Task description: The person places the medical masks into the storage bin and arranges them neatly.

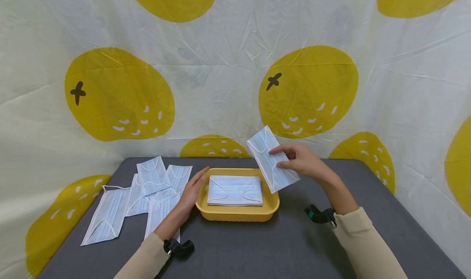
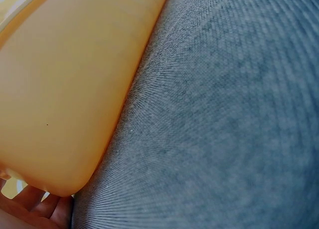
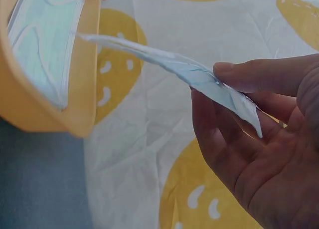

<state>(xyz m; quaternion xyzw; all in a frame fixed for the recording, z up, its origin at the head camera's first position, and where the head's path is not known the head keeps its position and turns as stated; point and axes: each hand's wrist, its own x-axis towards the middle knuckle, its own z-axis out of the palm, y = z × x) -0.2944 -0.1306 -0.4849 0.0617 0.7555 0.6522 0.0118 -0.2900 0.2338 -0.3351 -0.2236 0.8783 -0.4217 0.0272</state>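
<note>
Right hand (image 1: 299, 161) pinches a pale blue pleated face mask (image 1: 271, 159) above the yellow tray (image 1: 237, 212); left hand (image 1: 192, 191) rests flat-fingered against it. No writing readable.

One yellow tray (image 1: 237, 214) — face masks: one held (image 1: 271, 159), at least one in the tray (image 1: 235, 190), about five loose (image 1: 147, 193).

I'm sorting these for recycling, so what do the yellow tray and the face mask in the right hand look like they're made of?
Yellow tray: probably plastic, judging by its smooth, even, slightly glossy wall and rounded moulded corners. Face mask, pinched by the right hand: apparently thin non-woven fabric, pale blue and matte, pleated, with white ear loops; in the right wrist view it bends limply between the fingers.
</note>
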